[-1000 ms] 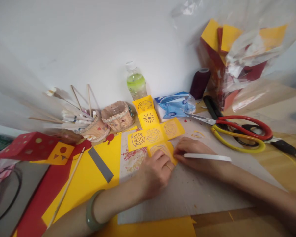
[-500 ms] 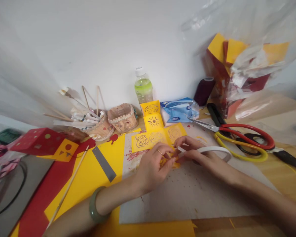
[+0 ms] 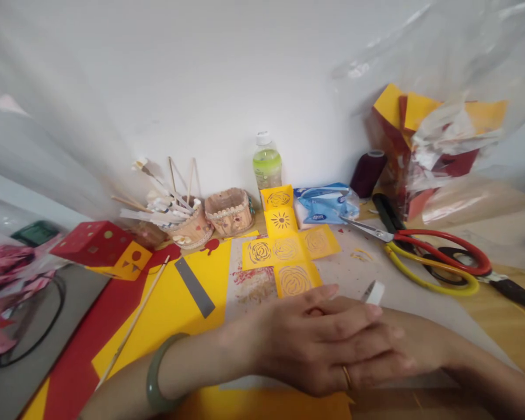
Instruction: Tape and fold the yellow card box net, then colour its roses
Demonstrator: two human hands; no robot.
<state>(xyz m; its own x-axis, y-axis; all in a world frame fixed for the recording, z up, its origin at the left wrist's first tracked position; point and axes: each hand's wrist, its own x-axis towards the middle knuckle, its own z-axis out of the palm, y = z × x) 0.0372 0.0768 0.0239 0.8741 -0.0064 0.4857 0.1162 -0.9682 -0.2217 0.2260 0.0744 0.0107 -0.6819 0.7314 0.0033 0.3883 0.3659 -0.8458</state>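
Yellow paper cross (image 3: pixel 287 256) points lengthwise toward bottle (image 3: pixel 266 163); left hand (image 3: pixel 317 344) outstretched, right hand (image 3: pixel 413 328) unclear.

Right hand (image 3: pixel 420 335) mostly hidden behind left hand (image 3: pixel 306 344); white strip (image 3: pixel 375 291) partly covered.

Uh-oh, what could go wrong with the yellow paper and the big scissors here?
The thin cut swirls in the yellow paper shape might tear or bend if the left hand, so near its closest end, bumped it.
The scissors lie with their metal end by the blue tissue pack, so someone grabbing a tissue could get poked.
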